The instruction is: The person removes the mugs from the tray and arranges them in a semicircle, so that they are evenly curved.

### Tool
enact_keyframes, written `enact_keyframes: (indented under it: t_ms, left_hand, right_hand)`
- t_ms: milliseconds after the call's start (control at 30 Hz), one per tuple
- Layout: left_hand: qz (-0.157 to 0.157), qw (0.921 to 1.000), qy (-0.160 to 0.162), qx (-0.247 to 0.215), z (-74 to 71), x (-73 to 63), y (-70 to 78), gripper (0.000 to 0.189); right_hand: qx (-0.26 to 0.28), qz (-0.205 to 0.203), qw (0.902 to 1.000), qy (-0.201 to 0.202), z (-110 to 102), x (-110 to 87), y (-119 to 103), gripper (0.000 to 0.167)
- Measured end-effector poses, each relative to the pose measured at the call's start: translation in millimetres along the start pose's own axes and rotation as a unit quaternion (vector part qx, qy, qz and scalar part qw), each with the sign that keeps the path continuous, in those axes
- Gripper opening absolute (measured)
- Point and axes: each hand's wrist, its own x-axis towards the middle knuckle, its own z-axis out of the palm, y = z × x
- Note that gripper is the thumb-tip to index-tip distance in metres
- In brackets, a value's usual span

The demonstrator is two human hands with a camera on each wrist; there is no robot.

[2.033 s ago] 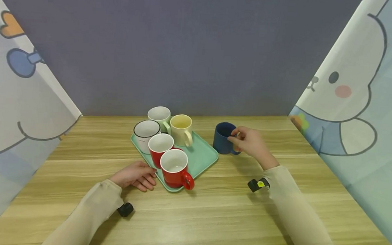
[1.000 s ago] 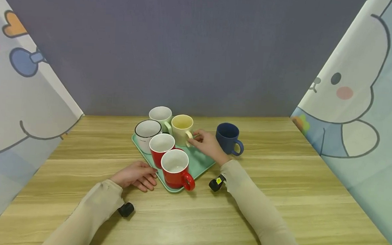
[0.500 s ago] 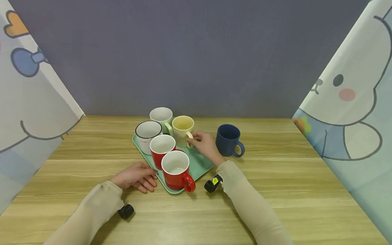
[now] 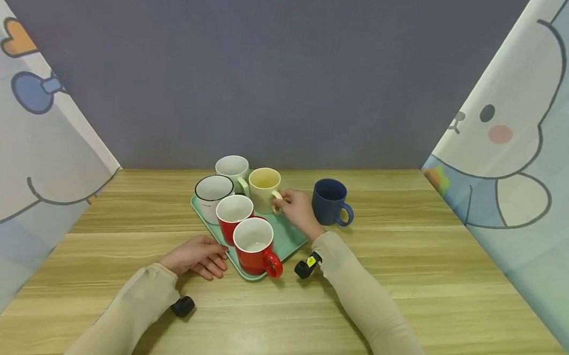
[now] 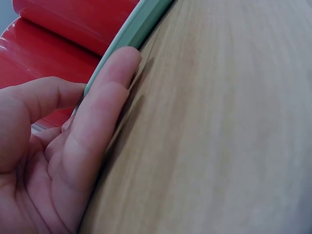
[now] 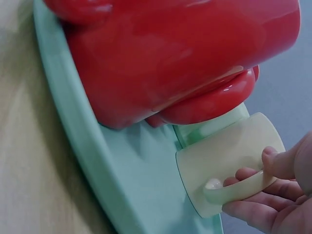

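Note:
In the head view, my left hand [image 4: 198, 254] holds the near-left edge of a mint-green tray [image 4: 288, 234]. The left wrist view has its thumb on the rim and its straight fingers along the outside. My right hand [image 4: 298, 210] pinches the handle of a pale yellow mug [image 4: 262, 195], upright at the tray's back. The right wrist view shows thumb and fingers around that handle [image 6: 239, 190]. Also on the tray are two red mugs with white insides, a front one [image 4: 250, 253] and one behind it [image 4: 227, 225], a black-rimmed white mug [image 4: 209, 206] and a pale green mug [image 4: 234, 170].
A dark blue mug [image 4: 327, 205] stands on the wooden table [image 4: 405, 269], right of the tray, its handle to the right. A grey wall panel [image 4: 280, 81] closes off the back. Cartoon-printed sheets [image 4: 500, 119] flank both sides.
My right hand has let go of the dark blue mug, moved left and taken the yellow mug's handle. The blue mug stays standing on the table. My left hand has not moved.

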Motion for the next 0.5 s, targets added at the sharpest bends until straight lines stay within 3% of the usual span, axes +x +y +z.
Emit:
enact_keyframes:
  t_ms: [500]
  left_hand:
    - [0.001, 1.0000, 0.004, 0.003, 1.9, -1.4, 1.1, 0.027]
  right_hand:
    - [-0.042, 0.000, 0.9991, -0.006, -16, 6.6, -5, 0.011]
